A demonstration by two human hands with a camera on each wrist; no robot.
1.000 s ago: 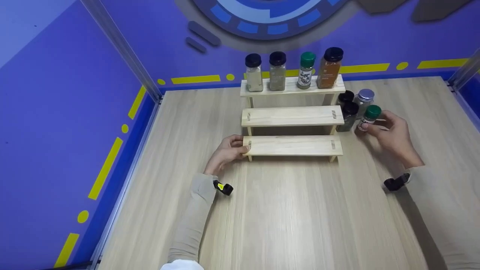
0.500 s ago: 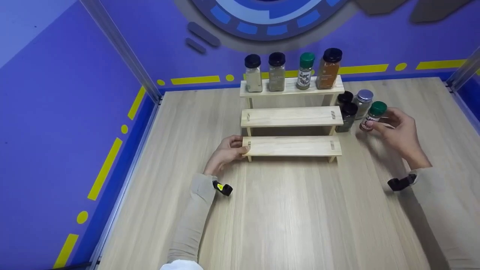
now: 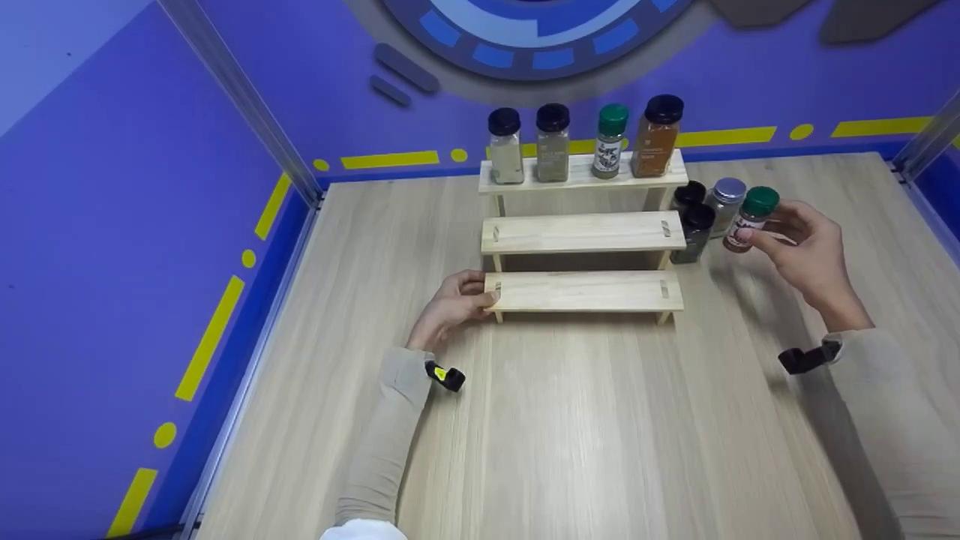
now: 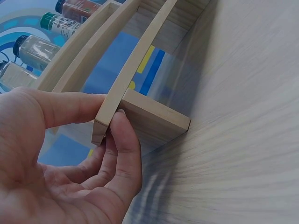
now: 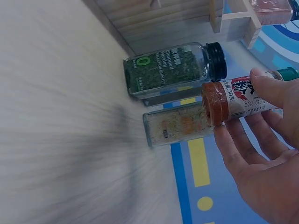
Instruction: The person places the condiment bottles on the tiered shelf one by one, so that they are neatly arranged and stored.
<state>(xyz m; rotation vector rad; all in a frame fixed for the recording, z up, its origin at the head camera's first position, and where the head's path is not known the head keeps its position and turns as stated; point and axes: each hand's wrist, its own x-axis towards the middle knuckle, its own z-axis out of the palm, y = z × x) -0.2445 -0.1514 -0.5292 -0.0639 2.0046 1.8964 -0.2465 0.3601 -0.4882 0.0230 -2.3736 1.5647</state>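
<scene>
My left hand (image 3: 453, 301) pinches the left end of the lowest step of a three-tier wooden rack (image 3: 585, 292); in the left wrist view the thumb lies on top of the board (image 4: 135, 65) and fingers curl beneath. My right hand (image 3: 810, 251) holds a green-capped spice jar (image 3: 748, 219) between thumb and fingers, raised off the table and slightly tilted. The right wrist view shows the jar's reddish contents (image 5: 216, 103) and printed label. Beside it stand a black-capped jar of green flakes (image 3: 691, 236), a silver-capped jar (image 3: 726, 206) and another black-capped jar (image 3: 688, 193), partly hidden.
On the top tier stand a pale black-capped jar (image 3: 507, 150), a grey-green one (image 3: 553, 146), a green-capped shaker (image 3: 609, 146) and an orange-brown jar (image 3: 657, 142). The middle tier (image 3: 585, 232) is bare wood. Blue panels (image 3: 247, 172) border the table (image 3: 585, 420).
My right hand has lifted the green-capped spice jar from the table and moved it slightly right and away. My left hand stays on the rack.
</scene>
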